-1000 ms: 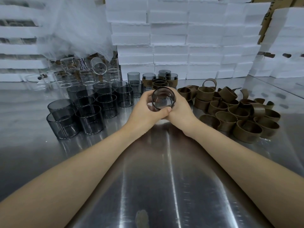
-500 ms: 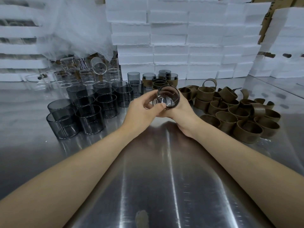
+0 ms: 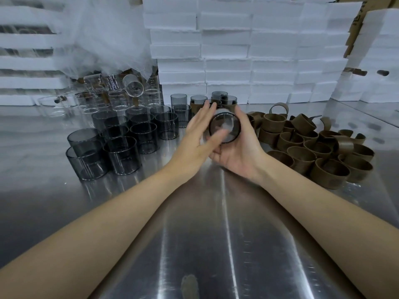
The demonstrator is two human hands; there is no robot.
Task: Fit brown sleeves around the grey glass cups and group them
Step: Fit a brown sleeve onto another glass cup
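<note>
My right hand grips a grey glass cup tilted with its mouth toward me; a brown sleeve seems to wrap it, mostly hidden by fingers. My left hand is beside the cup with fingers spread, its blurred thumb across the rim. Bare grey cups stand in a cluster at the left. A pile of brown sleeves lies at the right. A small group of sleeved cups stands behind my hands.
The steel table stretches toward me. Clear glass beakers and plastic wrap sit at the back left. Stacked white foam boxes wall the back, with cardboard at the top right.
My left hand has let go of the cup and opened its fingers. My right hand has turned palm up and carried the cup slightly right and farther from me.
</note>
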